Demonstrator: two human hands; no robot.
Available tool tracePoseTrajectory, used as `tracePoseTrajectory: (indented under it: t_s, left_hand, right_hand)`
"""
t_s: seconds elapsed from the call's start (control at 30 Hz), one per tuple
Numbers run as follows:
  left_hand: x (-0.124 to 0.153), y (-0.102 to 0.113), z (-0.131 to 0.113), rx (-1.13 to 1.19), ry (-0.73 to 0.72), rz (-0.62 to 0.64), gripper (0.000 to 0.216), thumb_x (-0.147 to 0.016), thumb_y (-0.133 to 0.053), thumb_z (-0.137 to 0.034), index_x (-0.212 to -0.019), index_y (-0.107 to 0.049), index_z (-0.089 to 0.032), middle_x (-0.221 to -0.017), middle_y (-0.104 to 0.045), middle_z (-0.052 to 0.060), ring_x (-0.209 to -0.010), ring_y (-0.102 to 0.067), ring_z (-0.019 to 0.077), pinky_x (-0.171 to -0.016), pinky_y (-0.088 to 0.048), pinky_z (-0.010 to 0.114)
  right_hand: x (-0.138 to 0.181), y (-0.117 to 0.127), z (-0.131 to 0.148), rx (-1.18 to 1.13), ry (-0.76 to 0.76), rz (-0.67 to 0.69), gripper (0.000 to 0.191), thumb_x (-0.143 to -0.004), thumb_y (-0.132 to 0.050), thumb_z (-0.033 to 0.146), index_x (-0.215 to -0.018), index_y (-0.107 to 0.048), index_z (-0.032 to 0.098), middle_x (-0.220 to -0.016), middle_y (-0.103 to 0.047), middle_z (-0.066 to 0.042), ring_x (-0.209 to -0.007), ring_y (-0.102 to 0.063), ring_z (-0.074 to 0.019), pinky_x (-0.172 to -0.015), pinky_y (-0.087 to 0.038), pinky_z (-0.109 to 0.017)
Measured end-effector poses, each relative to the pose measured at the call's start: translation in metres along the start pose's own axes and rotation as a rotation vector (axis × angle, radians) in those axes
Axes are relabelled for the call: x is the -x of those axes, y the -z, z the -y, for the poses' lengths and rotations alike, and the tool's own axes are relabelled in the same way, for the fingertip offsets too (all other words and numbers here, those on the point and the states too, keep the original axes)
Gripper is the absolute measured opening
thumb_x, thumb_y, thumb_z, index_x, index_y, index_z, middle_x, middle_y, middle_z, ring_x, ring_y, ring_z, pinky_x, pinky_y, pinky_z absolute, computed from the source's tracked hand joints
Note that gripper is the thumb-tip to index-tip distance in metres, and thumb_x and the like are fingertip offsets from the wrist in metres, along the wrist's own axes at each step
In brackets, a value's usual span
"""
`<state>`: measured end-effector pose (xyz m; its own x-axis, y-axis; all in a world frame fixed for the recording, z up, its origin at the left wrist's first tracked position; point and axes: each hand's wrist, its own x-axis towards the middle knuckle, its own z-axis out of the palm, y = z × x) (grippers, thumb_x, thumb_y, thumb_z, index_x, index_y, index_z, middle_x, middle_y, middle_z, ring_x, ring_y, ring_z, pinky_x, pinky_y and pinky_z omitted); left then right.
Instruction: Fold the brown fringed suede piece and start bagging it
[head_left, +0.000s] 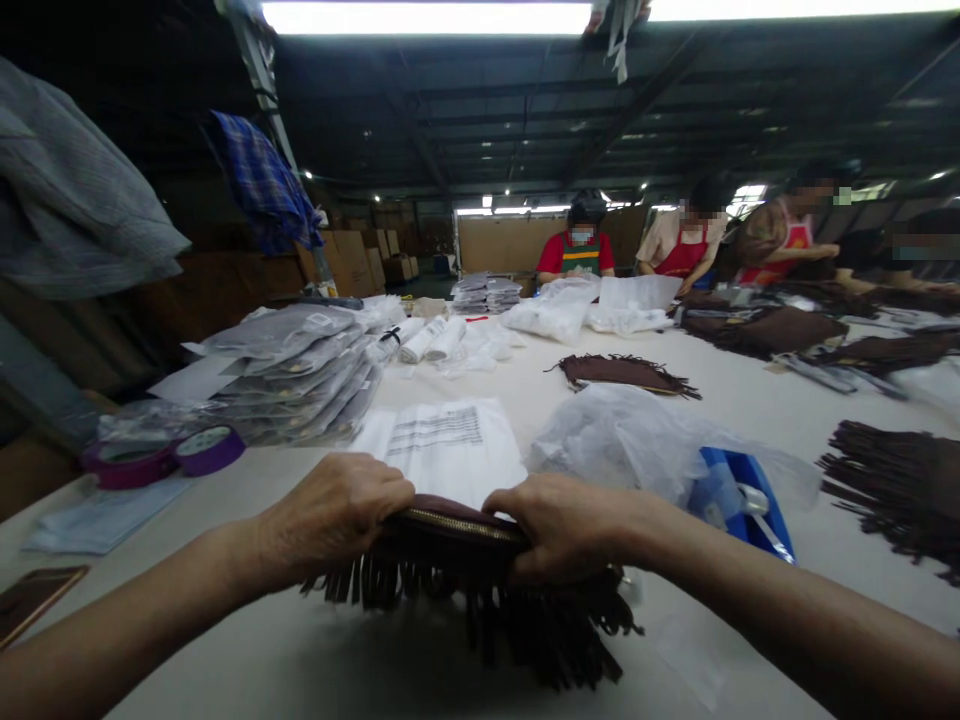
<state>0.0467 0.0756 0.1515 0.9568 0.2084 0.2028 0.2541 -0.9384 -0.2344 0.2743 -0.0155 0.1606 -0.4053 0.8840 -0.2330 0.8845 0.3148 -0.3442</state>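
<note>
Workshop, long white table [750, 400]. Item: brown fringed zip pouch [465, 560], near centre. Left hand [337, 515] and right hand [559, 525] both clenched on its zipped top edge. Step: handling the zipper; next likely needs a steady pinch.

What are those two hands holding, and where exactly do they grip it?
A dark brown fringed pouch with a brass zip, gripped along its zipped top edge: the left hand at the left end, the right hand at the right end. The fringe hangs toward the table.
</note>
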Motion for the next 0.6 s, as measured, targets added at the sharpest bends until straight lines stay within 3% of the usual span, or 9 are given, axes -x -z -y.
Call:
tracePoseTrajectory:
  t_s: [0.1,0.17,0.27,0.3,0.37,0.47,0.53,0.6]
  left_hand:
    - [-0.017,0.032,0.007,-0.155,-0.104,-0.045,0.023,-0.078,-0.043,-0.005,-0.062,-0.053,-0.018,-0.055,-0.054,-0.002,-0.052,-0.048,0.0132,-0.053,-0.029,0.027]
    - [-0.03,0.053,0.012,-0.26,-0.14,-0.06,0.026,-0.084,-0.042,-0.008,-0.064,-0.055,-0.017,-0.058,-0.057,-0.002,-0.056,-0.05,0.0131,-0.06,-0.034,0.028]
    - [-0.041,0.07,0.013,-0.371,-0.034,-0.199,0.018,-0.089,-0.045,-0.019,-0.084,-0.062,-0.017,-0.084,-0.066,0.002,-0.086,-0.057,0.019,-0.082,-0.038,0.036]
    - [-0.041,0.07,0.009,-0.354,0.072,-0.26,0.016,-0.088,-0.048,-0.023,-0.097,-0.061,-0.018,-0.099,-0.065,0.005,-0.099,-0.055,0.0226,-0.087,-0.038,0.039]
    - [-0.037,0.058,-0.007,-0.187,0.317,-0.285,0.042,-0.084,-0.055,-0.035,-0.12,-0.049,-0.014,-0.119,-0.058,0.012,-0.112,-0.05,0.0267,-0.091,-0.041,0.042]
    - [-0.023,0.024,-0.042,0.127,0.519,-0.05,0.088,-0.068,-0.063,-0.058,-0.13,-0.035,-0.002,-0.124,-0.052,0.023,-0.113,-0.052,0.0297,-0.089,-0.047,0.04]
    - [-0.013,0.002,-0.063,0.08,0.534,0.053,0.098,-0.063,-0.068,-0.055,-0.135,-0.028,-0.001,-0.133,-0.041,0.028,-0.122,-0.042,0.0364,-0.094,-0.043,0.047]
    - [-0.006,-0.012,-0.074,-0.076,0.523,0.062,0.086,-0.069,-0.066,-0.035,-0.138,-0.024,-0.006,-0.138,-0.033,0.028,-0.127,-0.034,0.0395,-0.096,-0.037,0.055]
  right_hand:
    - [-0.013,0.003,0.014,-0.16,0.001,-0.206,0.042,-0.06,-0.067,0.042,-0.094,-0.062,0.017,-0.071,-0.061,-0.004,-0.059,-0.047,-0.0143,-0.052,-0.032,-0.026]
    - [-0.024,0.004,0.024,-0.302,-0.023,-0.359,0.035,-0.06,-0.065,0.035,-0.088,-0.061,0.016,-0.07,-0.06,-0.004,-0.059,-0.046,-0.0145,-0.054,-0.032,-0.027]
    - [-0.039,0.001,0.031,-0.496,-0.058,-0.542,0.017,-0.064,-0.053,0.019,-0.081,-0.057,0.015,-0.071,-0.059,-0.003,-0.062,-0.047,-0.0141,-0.058,-0.034,-0.028]
    - [-0.043,-0.002,0.032,-0.583,-0.064,-0.597,0.014,-0.066,-0.05,0.019,-0.078,-0.057,0.015,-0.072,-0.058,-0.003,-0.064,-0.047,-0.014,-0.059,-0.035,-0.027]
    - [-0.051,-0.012,0.031,-0.802,-0.071,-0.696,0.015,-0.071,-0.046,0.023,-0.078,-0.058,0.016,-0.073,-0.06,-0.002,-0.067,-0.05,-0.0144,-0.061,-0.039,-0.027]
    - [-0.059,-0.035,0.031,-1.144,-0.093,-0.825,0.025,-0.076,-0.043,0.034,-0.083,-0.059,0.016,-0.075,-0.063,-0.002,-0.07,-0.054,-0.0153,-0.062,-0.045,-0.027]
    - [-0.065,-0.053,0.033,-1.329,-0.125,-0.924,0.029,-0.077,-0.043,0.039,-0.087,-0.058,0.016,-0.078,-0.064,-0.003,-0.07,-0.056,-0.0152,-0.063,-0.047,-0.028]
    - [-0.07,-0.066,0.038,-1.471,-0.138,-1.003,0.029,-0.076,-0.045,0.04,-0.092,-0.057,0.018,-0.084,-0.066,-0.002,-0.071,-0.058,-0.0147,-0.065,-0.049,-0.029]
